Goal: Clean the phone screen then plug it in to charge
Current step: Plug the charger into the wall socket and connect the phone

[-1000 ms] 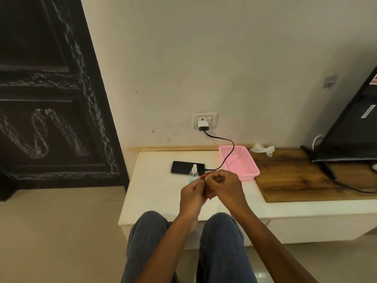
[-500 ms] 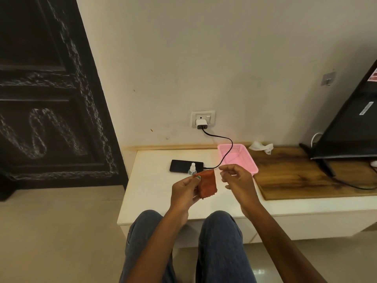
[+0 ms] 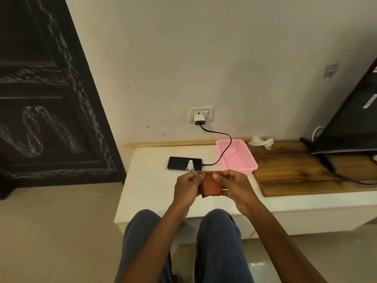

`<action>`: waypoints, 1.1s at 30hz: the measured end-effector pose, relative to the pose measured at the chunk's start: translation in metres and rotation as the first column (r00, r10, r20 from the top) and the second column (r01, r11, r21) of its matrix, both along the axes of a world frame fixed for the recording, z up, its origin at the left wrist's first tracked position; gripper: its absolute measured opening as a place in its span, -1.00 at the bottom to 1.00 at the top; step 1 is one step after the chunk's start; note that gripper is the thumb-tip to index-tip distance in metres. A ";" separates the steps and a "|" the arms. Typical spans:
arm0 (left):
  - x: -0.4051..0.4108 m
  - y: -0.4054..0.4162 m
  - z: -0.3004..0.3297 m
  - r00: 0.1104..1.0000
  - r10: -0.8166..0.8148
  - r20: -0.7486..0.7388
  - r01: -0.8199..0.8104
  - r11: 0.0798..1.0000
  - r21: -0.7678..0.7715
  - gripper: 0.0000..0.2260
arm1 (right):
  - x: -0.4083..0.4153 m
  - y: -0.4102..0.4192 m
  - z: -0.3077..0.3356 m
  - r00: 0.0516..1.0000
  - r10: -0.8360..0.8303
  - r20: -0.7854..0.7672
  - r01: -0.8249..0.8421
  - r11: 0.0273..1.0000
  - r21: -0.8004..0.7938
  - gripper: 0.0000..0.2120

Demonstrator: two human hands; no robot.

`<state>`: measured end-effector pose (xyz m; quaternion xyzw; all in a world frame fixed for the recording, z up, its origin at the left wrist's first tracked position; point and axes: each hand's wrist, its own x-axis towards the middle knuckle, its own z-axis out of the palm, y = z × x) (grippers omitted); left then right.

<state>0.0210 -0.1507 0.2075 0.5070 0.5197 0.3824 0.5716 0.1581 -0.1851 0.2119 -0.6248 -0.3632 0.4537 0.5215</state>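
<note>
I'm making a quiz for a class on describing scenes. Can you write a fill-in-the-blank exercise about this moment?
1. The left hand and the right hand hold a small rust-red ____ between them.
2. The black phone lies flat on the ____ cabinet top.
3. The black cable from the white wall charger passes over the ____ plastic basket.
4. The small clear spray bottle stands in front of the ____.

Missing words: cloth; white; pink; phone

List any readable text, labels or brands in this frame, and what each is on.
No text can be read.
White sticker on the black television: print too blurred to read.
Reddish sticker at the television's top edge: cut off, unreadable.
Clear spray bottle, black phone: no label visible.
</note>
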 end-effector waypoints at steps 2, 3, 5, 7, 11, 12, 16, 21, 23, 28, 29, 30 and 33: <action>0.007 0.002 -0.006 1.000 -0.007 -0.008 0.006 1.000 -0.018 -0.79 | 0.001 0.003 -0.005 0.999 -0.043 -0.022 0.043 0.999 -0.015 -0.79; 0.011 0.004 -0.009 1.000 -0.005 -0.003 0.005 1.000 -0.028 -0.82 | 0.003 0.004 -0.008 0.997 -0.067 -0.034 0.066 0.998 -0.019 -0.78; 0.018 0.006 -0.014 1.000 0.006 -0.030 -0.007 0.999 -0.038 -0.80 | 0.007 0.004 -0.016 0.994 -0.105 -0.031 0.104 0.994 -0.021 -0.76; 0.027 0.010 -0.021 0.994 -0.002 -0.111 -0.002 0.999 -0.032 -0.71 | 0.015 0.005 -0.024 0.993 -0.119 0.017 0.119 0.993 -0.013 -0.77; 0.039 0.018 -0.034 0.988 -0.030 -0.154 0.021 0.998 -0.058 -0.65 | 0.037 0.008 -0.035 0.995 -0.093 0.036 0.093 0.996 -0.012 -0.76; 0.041 0.021 -0.036 0.988 -0.034 -0.149 0.023 0.997 -0.077 -0.65 | 0.043 0.009 -0.038 0.996 -0.082 0.020 0.082 0.997 -0.011 -0.76; 0.051 0.038 -0.050 0.985 -0.044 -0.168 0.013 0.984 -0.177 -0.68 | 0.061 0.013 -0.052 0.991 -0.112 0.070 0.112 0.994 0.007 -0.81; 0.066 0.053 -0.071 0.995 -0.029 -0.098 0.001 0.961 -0.275 -0.87 | 0.072 0.025 -0.076 0.989 -0.081 0.125 0.081 0.997 0.007 -0.79; 0.071 0.059 -0.081 0.994 -0.039 -0.099 0.010 0.960 -0.279 -0.90 | 0.076 0.029 -0.084 0.989 -0.067 0.130 0.072 0.997 -0.027 -0.75; 0.089 0.078 -0.106 0.988 -0.125 -0.088 0.094 0.951 -0.295 -0.79 | 0.094 0.047 -0.101 0.988 -0.067 0.139 0.078 0.994 -0.076 -0.68; 0.094 0.082 -0.111 0.985 -0.148 -0.088 0.118 0.953 -0.280 -0.79 | 0.099 0.052 -0.103 0.987 -0.072 0.145 0.084 0.993 -0.081 -0.68; 0.099 0.087 -0.115 0.982 -0.167 -0.091 0.138 0.956 -0.260 -0.82 | 0.105 0.058 -0.105 0.985 -0.074 0.156 0.088 0.992 -0.087 -0.68; 0.117 0.101 -0.118 0.979 -0.201 -0.041 0.188 0.957 -0.220 -0.82 | 0.127 0.077 -0.108 0.981 -0.078 0.175 0.096 0.991 -0.094 -0.68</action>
